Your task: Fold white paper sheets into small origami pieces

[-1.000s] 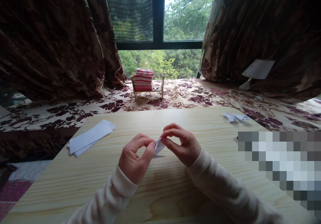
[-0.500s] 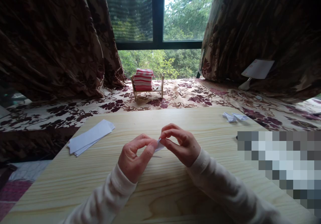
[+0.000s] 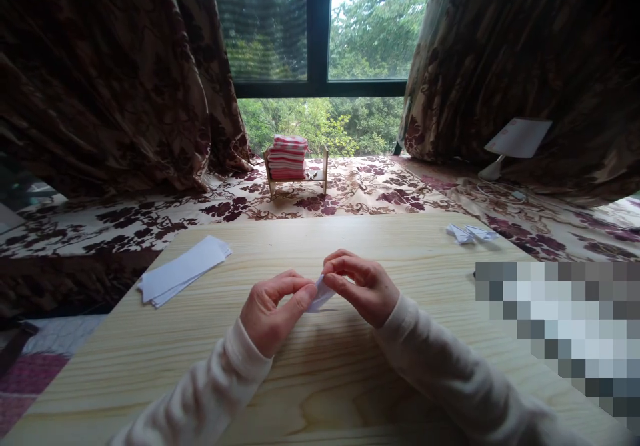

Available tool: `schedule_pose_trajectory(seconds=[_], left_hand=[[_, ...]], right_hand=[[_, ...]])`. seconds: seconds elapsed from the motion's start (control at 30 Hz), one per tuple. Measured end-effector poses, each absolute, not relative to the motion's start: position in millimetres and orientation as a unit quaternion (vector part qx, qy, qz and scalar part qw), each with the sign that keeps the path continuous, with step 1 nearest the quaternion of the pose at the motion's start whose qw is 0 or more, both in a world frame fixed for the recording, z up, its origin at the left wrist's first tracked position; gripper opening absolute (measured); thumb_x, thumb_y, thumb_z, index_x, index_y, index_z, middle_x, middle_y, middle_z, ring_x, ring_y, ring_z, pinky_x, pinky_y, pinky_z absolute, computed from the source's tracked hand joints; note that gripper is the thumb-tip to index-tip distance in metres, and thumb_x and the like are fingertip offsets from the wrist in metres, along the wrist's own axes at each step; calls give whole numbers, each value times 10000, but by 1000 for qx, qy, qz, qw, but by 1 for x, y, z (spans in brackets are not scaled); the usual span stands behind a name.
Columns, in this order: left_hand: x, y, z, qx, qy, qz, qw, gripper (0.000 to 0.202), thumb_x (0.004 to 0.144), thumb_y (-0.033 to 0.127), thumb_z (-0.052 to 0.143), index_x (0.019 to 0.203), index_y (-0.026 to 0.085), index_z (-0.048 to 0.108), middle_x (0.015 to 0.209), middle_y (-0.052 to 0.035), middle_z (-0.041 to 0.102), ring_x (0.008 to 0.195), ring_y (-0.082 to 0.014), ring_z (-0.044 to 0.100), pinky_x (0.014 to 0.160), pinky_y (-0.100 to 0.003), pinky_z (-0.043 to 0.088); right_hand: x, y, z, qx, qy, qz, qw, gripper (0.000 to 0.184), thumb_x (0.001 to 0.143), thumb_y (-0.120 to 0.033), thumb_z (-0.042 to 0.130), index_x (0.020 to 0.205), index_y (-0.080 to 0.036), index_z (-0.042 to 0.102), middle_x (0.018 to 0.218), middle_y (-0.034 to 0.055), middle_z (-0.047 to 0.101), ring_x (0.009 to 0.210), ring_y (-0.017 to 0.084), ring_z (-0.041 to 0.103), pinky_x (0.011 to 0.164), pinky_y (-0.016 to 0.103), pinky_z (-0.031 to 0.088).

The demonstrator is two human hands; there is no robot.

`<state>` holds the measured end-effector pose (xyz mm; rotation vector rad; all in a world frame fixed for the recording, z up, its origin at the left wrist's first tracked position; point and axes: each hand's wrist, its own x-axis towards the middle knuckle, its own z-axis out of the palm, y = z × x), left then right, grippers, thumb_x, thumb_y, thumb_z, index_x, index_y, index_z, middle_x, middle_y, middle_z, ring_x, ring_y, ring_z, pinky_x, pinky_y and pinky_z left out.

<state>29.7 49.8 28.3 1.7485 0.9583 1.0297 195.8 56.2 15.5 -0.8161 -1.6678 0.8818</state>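
Observation:
A small folded piece of white paper (image 3: pixel 323 294) is held between my two hands, just above the middle of the wooden table (image 3: pixel 300 393). My left hand (image 3: pixel 273 309) pinches its left side between thumb and fingers. At its upper right, the thumb and fingertips of my right hand (image 3: pixel 365 286) are closed on it. Fingers cover part of the paper, so its full shape is hidden. To the left lies a stack of white paper strips (image 3: pixel 185 269). Folded white paper pieces (image 3: pixel 470 234) rest near the table's far right corner.
Beyond the table, a floral cloth (image 3: pixel 360 189) covers a ledge below the window. On it stand a small wooden rack (image 3: pixel 325 166) with folded pink-striped cloths (image 3: pixel 289 157) and a white lamp (image 3: pixel 520 137). A pixelated area hides the table's right side.
More of the folded paper shows between my hands now. My left hand has shifted slightly to the right, and both hands still pinch the paper. The view has moved a little.

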Motion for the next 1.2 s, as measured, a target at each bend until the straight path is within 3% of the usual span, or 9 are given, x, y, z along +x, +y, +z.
schedule_pose_trajectory(seconds=[0.37,0.6,0.73,0.93,1.2], left_hand=[[9,70,65,803,338,318,375,186,695,276,569,692,150,706,633,-54,598,596,-143,541,590,-245,417],[24,84,72,765,329,324,449,252,721,346,564,740,140,708,667,-56,572,638,-145,511,599,-249,401],[35,85,63,715,326,367,497,286,699,380,577,656,123,692,624,-47,546,620,-143,478,588,-251,378],[49,76,55,693,346,407,484,295,715,369,563,559,130,639,589,-21,507,597,-127,434,572,-243,336],[48,75,46,710,333,411,465,205,732,295,568,657,135,672,643,-28,546,634,-133,475,578,-236,354]], right_hand=[[184,56,20,-329,-641,452,526,167,754,-300,560,696,-146,582,756,35,509,658,117,484,570,237,404],[198,62,29,-327,-563,482,587,259,705,-401,598,685,-145,562,740,18,468,583,90,434,505,221,371],[208,65,29,-320,-549,473,610,263,679,-399,622,677,-144,556,732,11,476,590,91,448,522,223,385],[212,66,28,-312,-571,447,614,196,695,-328,606,685,-136,574,756,16,499,655,103,486,574,230,403],[210,65,24,-311,-564,471,602,176,685,-304,608,668,-134,568,736,2,498,606,79,469,544,209,386]])
